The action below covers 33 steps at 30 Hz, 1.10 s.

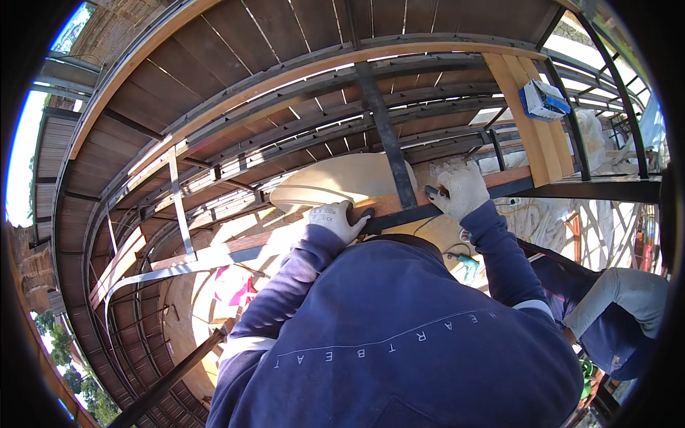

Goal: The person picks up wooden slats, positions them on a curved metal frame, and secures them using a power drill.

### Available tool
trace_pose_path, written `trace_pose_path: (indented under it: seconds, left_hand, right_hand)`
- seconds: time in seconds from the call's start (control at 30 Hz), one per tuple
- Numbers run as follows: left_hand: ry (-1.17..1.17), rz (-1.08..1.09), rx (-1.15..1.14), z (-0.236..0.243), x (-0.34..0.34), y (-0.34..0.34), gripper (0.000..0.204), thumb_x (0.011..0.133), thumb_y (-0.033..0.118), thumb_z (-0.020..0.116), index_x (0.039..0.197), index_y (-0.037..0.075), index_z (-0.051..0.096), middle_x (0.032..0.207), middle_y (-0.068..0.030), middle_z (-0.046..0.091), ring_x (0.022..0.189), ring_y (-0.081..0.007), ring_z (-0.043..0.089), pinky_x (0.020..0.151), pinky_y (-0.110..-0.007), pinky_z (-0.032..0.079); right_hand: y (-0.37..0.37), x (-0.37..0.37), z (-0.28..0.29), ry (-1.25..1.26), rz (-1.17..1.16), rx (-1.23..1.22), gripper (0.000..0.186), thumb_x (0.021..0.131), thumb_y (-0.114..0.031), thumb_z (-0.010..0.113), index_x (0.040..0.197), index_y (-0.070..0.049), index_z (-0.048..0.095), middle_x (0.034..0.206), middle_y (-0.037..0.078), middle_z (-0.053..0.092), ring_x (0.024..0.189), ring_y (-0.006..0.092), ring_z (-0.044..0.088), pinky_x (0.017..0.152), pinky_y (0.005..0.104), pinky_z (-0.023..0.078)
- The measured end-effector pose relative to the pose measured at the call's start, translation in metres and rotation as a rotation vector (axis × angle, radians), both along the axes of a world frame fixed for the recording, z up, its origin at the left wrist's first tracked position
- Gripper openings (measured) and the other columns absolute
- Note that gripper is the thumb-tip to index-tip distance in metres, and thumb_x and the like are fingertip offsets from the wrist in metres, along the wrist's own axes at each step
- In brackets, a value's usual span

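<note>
Both my hands wear pale gloves with dark fingertips. A narrow reddish-brown wooden board [387, 206] lies along a dark metal bar [514, 187] in front of my chest. My left hand [332, 218] is closed over the board, its thumb lying along the near edge. Farther right, past a dark upright post [385, 132], my right hand [461, 191] is curled above the board with thumb and fingers drawn together. Whatever sits between those fingers is too small to make out.
Curved tiers of dark metal rails and brown planks [235, 50] surround me. At upper right, a blue-and-white box [544, 100] rests on light wooden boards [531, 135]. Below are a tan panel [342, 182] and a teal power tool [467, 268]. Another person [614, 307] is close at right.
</note>
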<state>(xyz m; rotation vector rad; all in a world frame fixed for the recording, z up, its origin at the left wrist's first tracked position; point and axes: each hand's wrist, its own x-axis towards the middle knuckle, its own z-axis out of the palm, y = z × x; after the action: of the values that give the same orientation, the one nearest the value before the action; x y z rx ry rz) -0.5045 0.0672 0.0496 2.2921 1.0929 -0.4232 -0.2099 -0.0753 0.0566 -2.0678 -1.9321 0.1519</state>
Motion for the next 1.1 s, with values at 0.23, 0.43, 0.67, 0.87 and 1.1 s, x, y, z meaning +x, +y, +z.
trace_pose_path:
  seconds: [0.23, 0.43, 0.67, 0.87, 1.1]
  left_hand:
    - [0.047, 0.035, -0.065, -0.01, 0.003, 0.003, 0.065, 0.087, 0.061, 0.069, 0.121, 0.006, 0.071, 0.105, -0.0195, 0.075, 0.1, -0.0366, 0.073, 0.091, -0.048, 0.055]
    - [0.067, 0.036, -0.085, -0.007, 0.005, 0.006, 0.059, 0.087, 0.06, 0.07, 0.112, 0.007, 0.072, 0.097, -0.0178, 0.075, 0.095, -0.0362, 0.072, 0.088, -0.047, 0.055]
    - [-0.072, 0.01, -0.06, -0.02, -0.002, 0.006, 0.04, 0.085, 0.047, 0.075, 0.093, 0.008, 0.068, 0.084, -0.0149, 0.07, 0.083, -0.0351, 0.07, 0.075, -0.047, 0.053]
    - [-0.099, -0.02, -0.03, -0.02, -0.002, 0.006, 0.037, 0.085, 0.042, 0.075, 0.097, 0.007, 0.07, 0.084, -0.0145, 0.07, 0.081, -0.0352, 0.07, 0.074, -0.046, 0.053]
    - [-0.078, -0.026, -0.032, -0.015, -0.003, 0.006, 0.049, 0.081, 0.049, 0.077, 0.096, 0.004, 0.069, 0.079, -0.016, 0.068, 0.081, -0.036, 0.069, 0.078, -0.047, 0.052]
  right_hand:
    - [0.006, 0.009, -0.006, 0.022, 0.02, -0.136, 0.034, 0.083, -0.039, 0.078, 0.073, -0.01, 0.064, 0.06, 0.013, 0.061, 0.062, 0.0352, 0.064, 0.065, 0.0471, 0.049]
    - [0.015, 0.009, -0.002, 0.085, 0.011, -0.138, 0.028, 0.081, -0.033, 0.078, 0.076, -0.009, 0.067, 0.065, 0.012, 0.063, 0.063, 0.0346, 0.065, 0.061, 0.0475, 0.048]
    - [0.018, 0.015, -0.007, 0.15, 0.019, -0.149, 0.021, 0.074, -0.025, 0.078, 0.078, -0.008, 0.066, 0.07, 0.011, 0.064, 0.067, 0.0352, 0.064, 0.065, 0.0464, 0.048]
    - [0.017, 0.016, -0.008, 0.15, -0.003, -0.131, 0.024, 0.075, -0.028, 0.08, 0.079, -0.008, 0.068, 0.067, 0.01, 0.065, 0.065, 0.0348, 0.065, 0.064, 0.0463, 0.049]
    - [0.004, 0.027, -0.005, 0.041, 0.145, -0.177, 0.052, 0.076, -0.044, 0.08, 0.109, -0.006, 0.07, 0.086, 0.011, 0.07, 0.084, 0.0327, 0.069, 0.078, 0.0472, 0.052]
